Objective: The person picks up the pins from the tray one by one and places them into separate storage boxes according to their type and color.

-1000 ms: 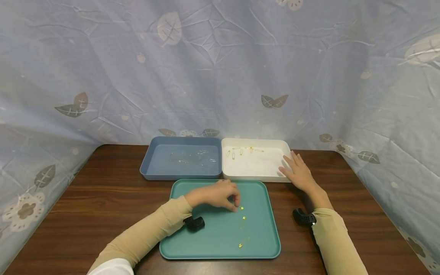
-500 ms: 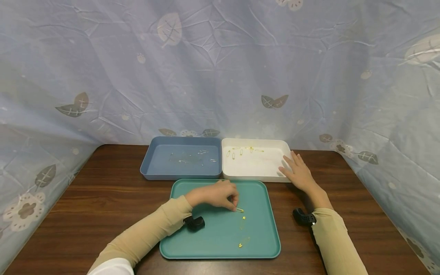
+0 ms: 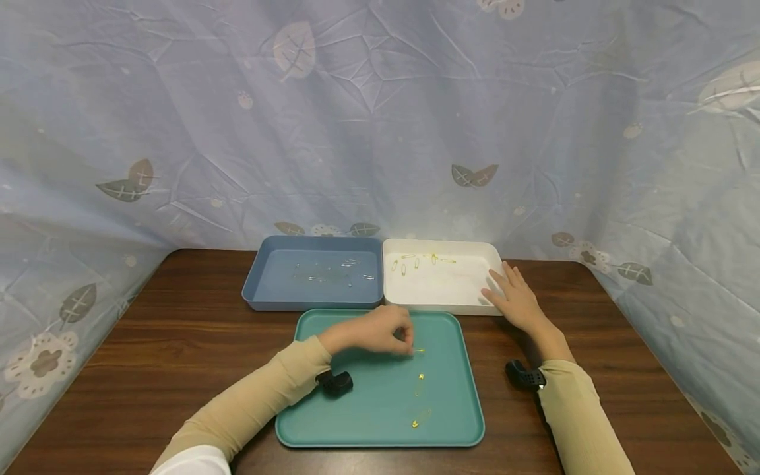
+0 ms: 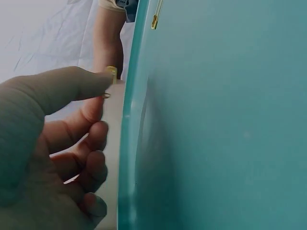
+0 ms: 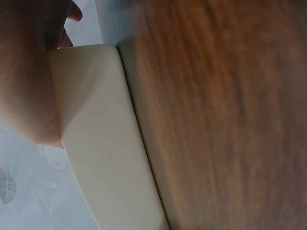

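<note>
Between thumb and forefinger, my left hand [image 3: 382, 330] pinches a gold safety pin [image 4: 112, 74] above the teal tray [image 3: 356, 422]. Most of that pin is hidden by the fingertips in the left wrist view. Two more gold safety pins lie on the tray, one [image 3: 421, 377] in the middle right and another [image 3: 415, 423] nearer the front. My right hand [image 3: 518, 300] rests on the right end of the white tray [image 3: 439, 290], its fingers spread over the rim. Several gold safety pins [image 3: 417, 263] lie inside that white tray.
A blue tray [image 3: 279, 290] with several silver safety pins [image 3: 350, 262] stands left of the white one, their sides touching. Both stand behind the teal tray on a dark wooden table [image 3: 178, 343]. A patterned curtain [image 3: 332, 132] hangs behind and at the sides.
My left hand has taken hold of the gold safety pin by its fingers and lifted it off the teal tray, moving slightly toward the back. The right hand has stayed still.
</note>
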`<state>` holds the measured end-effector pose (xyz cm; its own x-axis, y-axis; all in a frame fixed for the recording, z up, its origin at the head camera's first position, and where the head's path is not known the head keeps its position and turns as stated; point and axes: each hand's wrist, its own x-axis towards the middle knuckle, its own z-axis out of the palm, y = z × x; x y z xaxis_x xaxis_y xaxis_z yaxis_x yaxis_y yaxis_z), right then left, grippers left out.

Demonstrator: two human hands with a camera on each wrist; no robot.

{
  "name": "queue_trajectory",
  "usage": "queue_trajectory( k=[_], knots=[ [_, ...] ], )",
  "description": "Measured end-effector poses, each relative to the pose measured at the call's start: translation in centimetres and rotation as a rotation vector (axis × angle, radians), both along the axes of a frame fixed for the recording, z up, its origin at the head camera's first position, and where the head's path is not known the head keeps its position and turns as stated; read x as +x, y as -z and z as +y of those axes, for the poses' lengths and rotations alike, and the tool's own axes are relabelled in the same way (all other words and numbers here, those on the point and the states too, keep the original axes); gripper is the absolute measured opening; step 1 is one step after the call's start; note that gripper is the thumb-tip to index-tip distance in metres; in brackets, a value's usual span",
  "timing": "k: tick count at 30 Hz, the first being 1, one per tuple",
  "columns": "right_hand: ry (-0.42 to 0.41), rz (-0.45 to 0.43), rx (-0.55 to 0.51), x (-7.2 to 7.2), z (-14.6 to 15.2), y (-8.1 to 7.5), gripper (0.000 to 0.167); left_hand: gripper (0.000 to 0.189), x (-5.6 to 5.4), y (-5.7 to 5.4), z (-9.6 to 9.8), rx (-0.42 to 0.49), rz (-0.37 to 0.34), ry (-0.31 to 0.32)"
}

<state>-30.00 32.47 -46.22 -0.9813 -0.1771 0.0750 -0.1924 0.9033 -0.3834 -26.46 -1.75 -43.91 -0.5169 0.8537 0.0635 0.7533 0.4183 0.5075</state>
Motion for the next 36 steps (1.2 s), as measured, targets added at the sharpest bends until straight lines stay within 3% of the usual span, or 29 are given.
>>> queue_trajectory(
  k=[10,22,28,36],
  knots=[
    [0.004,0.000,-0.006,0.0,0.1,0.1,0.067,0.007,-0.7,-0.5,-0.2,0.169,-0.066,-0.083],
    [0.001,0.011,-0.012,0.0,0.1,0.1,0.066,0.004,-1.9,-1.3,-1.1,0.312,-0.093,-0.178],
    [0.005,0.010,-0.001,-0.1,0.1,0.1,0.067,0.004,-2.6,-1.5,-1.4,0.346,-0.122,-0.212],
    [0.004,0.012,-0.007,-0.2,0.3,0.2,0.067,0.004,-3.5,-1.9,-1.8,0.339,-0.100,-0.265]
  ],
)
